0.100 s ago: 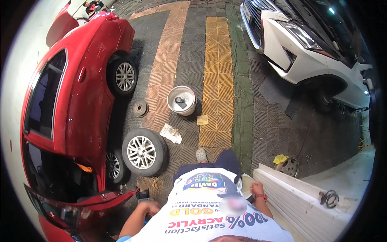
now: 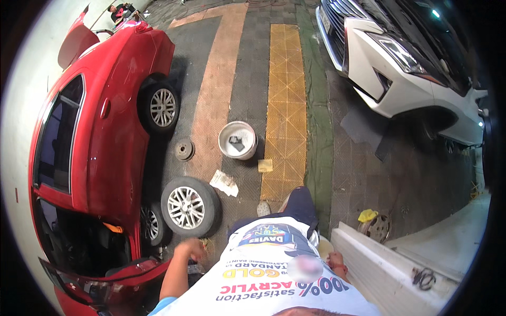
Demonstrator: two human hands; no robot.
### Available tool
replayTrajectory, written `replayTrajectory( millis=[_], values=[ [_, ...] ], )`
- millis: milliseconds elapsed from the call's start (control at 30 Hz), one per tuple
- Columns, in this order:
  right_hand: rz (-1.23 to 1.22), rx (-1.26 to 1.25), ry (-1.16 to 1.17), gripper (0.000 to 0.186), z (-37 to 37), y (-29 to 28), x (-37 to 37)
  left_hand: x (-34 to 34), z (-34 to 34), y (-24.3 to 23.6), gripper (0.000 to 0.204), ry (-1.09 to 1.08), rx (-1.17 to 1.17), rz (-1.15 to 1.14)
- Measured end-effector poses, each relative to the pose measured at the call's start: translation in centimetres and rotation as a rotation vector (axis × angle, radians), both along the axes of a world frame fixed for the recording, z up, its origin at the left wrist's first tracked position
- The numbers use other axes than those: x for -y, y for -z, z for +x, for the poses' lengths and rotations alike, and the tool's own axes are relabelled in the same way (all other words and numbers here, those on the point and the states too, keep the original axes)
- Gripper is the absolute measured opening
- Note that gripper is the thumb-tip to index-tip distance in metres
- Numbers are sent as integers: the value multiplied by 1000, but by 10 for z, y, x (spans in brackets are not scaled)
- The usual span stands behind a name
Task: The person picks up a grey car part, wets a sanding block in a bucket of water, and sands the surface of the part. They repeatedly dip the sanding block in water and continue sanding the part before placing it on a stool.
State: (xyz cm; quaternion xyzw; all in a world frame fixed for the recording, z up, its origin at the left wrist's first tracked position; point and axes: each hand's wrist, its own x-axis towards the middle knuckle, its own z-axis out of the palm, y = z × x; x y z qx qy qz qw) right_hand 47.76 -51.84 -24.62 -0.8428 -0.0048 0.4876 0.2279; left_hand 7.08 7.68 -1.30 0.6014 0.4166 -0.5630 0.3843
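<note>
My left hand (image 2: 191, 250) hangs in the air beside my body, its fingers loosely bent and slightly apart with nothing seen in them. It is nearest the loose car wheel (image 2: 190, 206), which lies flat on the floor with its silver rim up. On my other side, my right hand (image 2: 336, 260) hangs low with the fingers curled in, and no object shows in it. A pale bucket (image 2: 326, 246), partly hidden by my body, stands next to that hand. Close by runs the edge of a white panel-like block (image 2: 369, 253).
A red car (image 2: 116, 121) fills the left; a white car (image 2: 390, 68) stands at the right. Ahead are a white bucket (image 2: 252, 152), a brake drum (image 2: 184, 150) and a paper sheet (image 2: 224, 183). A yellow cloth (image 2: 367, 215) lies by a rim (image 2: 378, 228). Another person (image 2: 121, 11) is far left.
My left hand has swung forward and up, toward the loose wheel. My right hand has dropped back a little. One leg has stepped ahead, and the floor items have shifted slightly down in view.
</note>
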Motion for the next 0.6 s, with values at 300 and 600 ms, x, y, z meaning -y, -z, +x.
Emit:
replayTrajectory(
  millis=[300,600],
  values=[
    [-154,43,-924,27,240,-3,-206,-253,434,-13,37,-745,1172,554],
    [296,708,-281,23,736,-56,-621,-460,673,-379,42,-226,2324,1335]
  ],
)
